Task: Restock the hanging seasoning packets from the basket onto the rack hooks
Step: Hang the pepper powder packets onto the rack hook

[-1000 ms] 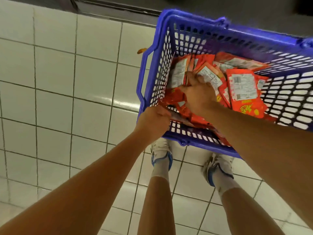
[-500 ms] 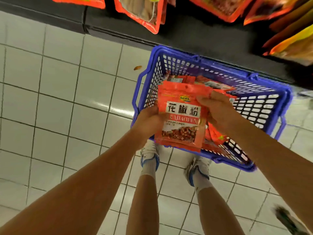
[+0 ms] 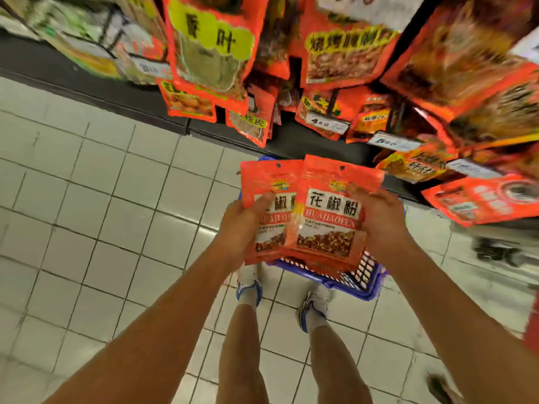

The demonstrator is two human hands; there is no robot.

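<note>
A: What do the hands hold?

B: A small stack of red seasoning packets [image 3: 309, 217], fanned so that two fronts show. The left hand [image 3: 242, 228] grips the stack from its left edge, the thumb curled over the front of the packet behind. The right hand [image 3: 379, 220] grips the right edge, fingers bent over the face of the front packet.

A: So both hands are closed on them?

B: Yes, each is clamped on the stack from its own side, and the packets sit between the two palms, upright and tilted a little to the right. Their tops, each with a small hang hole, stand clear above the fingers; the lower edges reach below the hands.

A: Where is the basket?

B: The blue basket [image 3: 358, 284] stands on the tiled floor [image 3: 102, 214] right under the packets, mostly hidden by them. Only its near right corner and a bit of rim show. What lies inside it I cannot tell.

A: And the rack?

B: The rack [image 3: 291, 135] is ahead and above, thick with hanging packets [image 3: 210, 45] in red and orange, with price tags [image 3: 388, 142] at the hook ends. The held stack is below those rows, apart from them. The hooks themselves are too blurred to make out.

A: Anything else?

B: The person's two shoes [image 3: 312, 307] stand on the floor just behind the basket.
</note>
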